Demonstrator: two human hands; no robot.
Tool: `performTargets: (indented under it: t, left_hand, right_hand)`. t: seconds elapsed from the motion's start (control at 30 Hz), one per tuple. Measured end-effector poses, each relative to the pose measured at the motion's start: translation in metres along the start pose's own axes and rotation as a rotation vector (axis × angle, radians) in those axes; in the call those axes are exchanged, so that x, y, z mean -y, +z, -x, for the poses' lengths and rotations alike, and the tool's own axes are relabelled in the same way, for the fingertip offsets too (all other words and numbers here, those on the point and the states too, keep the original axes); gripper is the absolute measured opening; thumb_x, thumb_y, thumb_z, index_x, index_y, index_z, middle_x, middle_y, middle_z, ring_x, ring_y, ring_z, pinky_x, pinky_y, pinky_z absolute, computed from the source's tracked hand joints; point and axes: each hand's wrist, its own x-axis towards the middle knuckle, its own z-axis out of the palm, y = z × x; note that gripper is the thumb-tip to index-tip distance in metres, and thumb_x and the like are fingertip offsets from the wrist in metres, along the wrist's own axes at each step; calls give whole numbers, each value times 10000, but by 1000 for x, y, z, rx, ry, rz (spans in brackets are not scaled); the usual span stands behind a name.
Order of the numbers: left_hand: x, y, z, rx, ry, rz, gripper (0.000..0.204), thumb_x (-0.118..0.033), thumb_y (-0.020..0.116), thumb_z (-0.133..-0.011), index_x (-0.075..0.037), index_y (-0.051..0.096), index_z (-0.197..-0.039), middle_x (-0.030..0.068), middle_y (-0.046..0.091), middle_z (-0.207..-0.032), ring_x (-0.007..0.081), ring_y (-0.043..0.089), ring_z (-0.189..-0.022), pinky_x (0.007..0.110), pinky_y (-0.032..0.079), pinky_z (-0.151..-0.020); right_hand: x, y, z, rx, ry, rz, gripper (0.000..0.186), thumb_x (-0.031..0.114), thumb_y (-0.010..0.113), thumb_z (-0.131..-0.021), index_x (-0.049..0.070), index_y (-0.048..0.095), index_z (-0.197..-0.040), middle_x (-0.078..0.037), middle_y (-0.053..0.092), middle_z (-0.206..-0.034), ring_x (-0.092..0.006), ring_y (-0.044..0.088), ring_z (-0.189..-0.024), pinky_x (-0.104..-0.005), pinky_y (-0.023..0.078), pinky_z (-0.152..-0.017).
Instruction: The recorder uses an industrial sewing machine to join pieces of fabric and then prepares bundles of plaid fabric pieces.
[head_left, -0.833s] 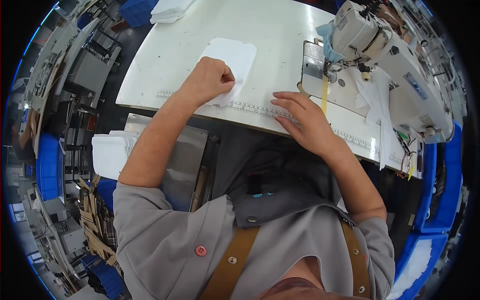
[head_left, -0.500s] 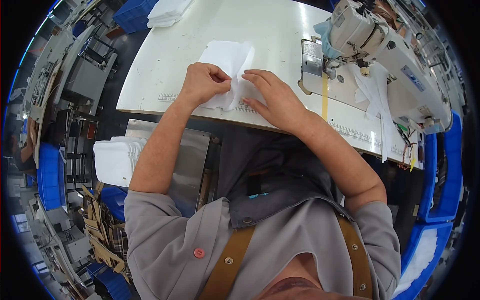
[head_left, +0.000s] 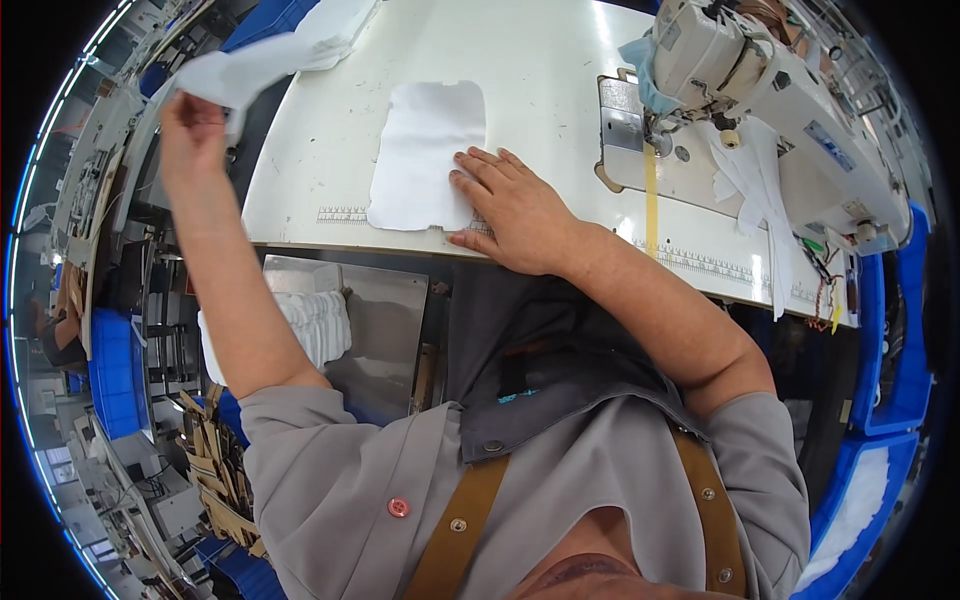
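Observation:
A white rectangular fabric piece (head_left: 425,150) with rounded corners lies flat on the sewing table. My right hand (head_left: 515,208) rests with fingers spread on its right edge and the tabletop beside it. Out past the table's left edge, my left hand (head_left: 198,130) is raised and pinches a second white fabric piece (head_left: 245,72). That held piece is blurred by motion and stretches toward a pile of white fabric (head_left: 335,30) at the table's far left corner, partly overlapping it in view.
A white sewing machine (head_left: 770,95) stands on the right of the table (head_left: 550,60), with white fabric strips (head_left: 752,185) under it. Folded white pieces (head_left: 315,325) lie on a metal shelf (head_left: 385,300) below the left edge. Blue bins (head_left: 897,330) stand at the right.
My left hand has swung out to the far left, carrying a white piece off the one beneath. My right hand has moved slightly left and down, settling flat on the remaining piece's edge.

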Motion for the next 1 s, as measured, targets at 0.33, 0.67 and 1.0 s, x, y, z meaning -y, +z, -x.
performTargets:
  t: [0.33,0.67,1.0]
  left_hand:
    - [144,109,196,867,-217,-682,144,-81,724,-868,-3,718,-989,30,696,-867,83,623,-723,247,512,-660]
    - [232,99,306,1569,387,-1528,850,-601,591,-884,-83,363,-1519,162,304,-1595,356,253,-1490,553,209,-1199]
    - [225,127,276,1769,338,-1653,900,-697,485,-879,-147,306,-1568,114,232,-1646,358,189,-1518,570,90,-1226]
  right_hand:
    - [5,-48,44,198,92,-48,640,462,622,-925,-8,533,-1350,-211,487,-1434,-360,408,-1392,-578,211,-1198]
    - [-46,-134,200,-188,511,77,259,87,707,-838,56,672,-1093,-118,634,-1263,-330,570,-1193,-482,393,-1061]
    - [-119,-189,254,-503,779,205,231,129,775,-818,35,685,-1010,-122,650,-969,-306,649,-929,-398,513,-788]
